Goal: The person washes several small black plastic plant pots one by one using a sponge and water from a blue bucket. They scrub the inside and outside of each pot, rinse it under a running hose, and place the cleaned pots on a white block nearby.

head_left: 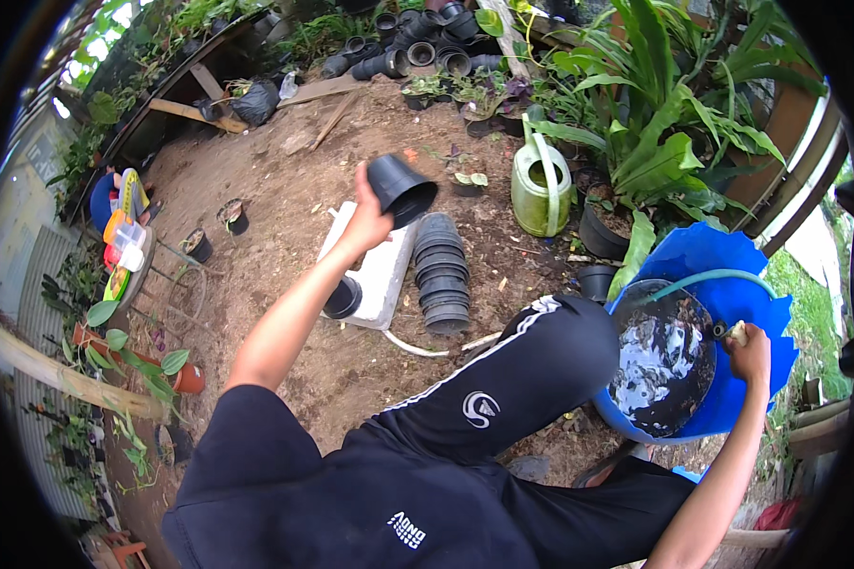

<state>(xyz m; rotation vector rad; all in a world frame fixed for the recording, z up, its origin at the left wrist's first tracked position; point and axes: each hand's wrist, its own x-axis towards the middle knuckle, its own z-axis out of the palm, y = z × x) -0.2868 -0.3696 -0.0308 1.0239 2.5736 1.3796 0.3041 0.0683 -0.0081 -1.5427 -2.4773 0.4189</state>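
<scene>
My left hand (pixel 368 224) grips a black plastic plant pot (pixel 399 190) by its side, tilted with its mouth toward the right. The pot is in the air above a white rectangular slab or lid (pixel 383 281). Another black pot (pixel 343 298) lies at that slab's near left edge, partly behind my forearm. Just right of the slab is a nested stack of dark pots (pixel 442 275). My right hand (pixel 751 353) is closed on a small pale yellowish piece (pixel 736 332), its kind unclear, over a cut-open blue tub (pixel 770 318) holding dark, foamy water (pixel 662 360).
A green hose (pixel 721 274) crosses the tub. A pale green watering can (pixel 541 186) stands beyond the stack, near large leafy plants (pixel 664 142). Black pots (pixel 422 52) are heaped at the back. A small round table (pixel 139 270) with colourful containers stands left. My bent knee (pixel 574 346) juts between stack and tub.
</scene>
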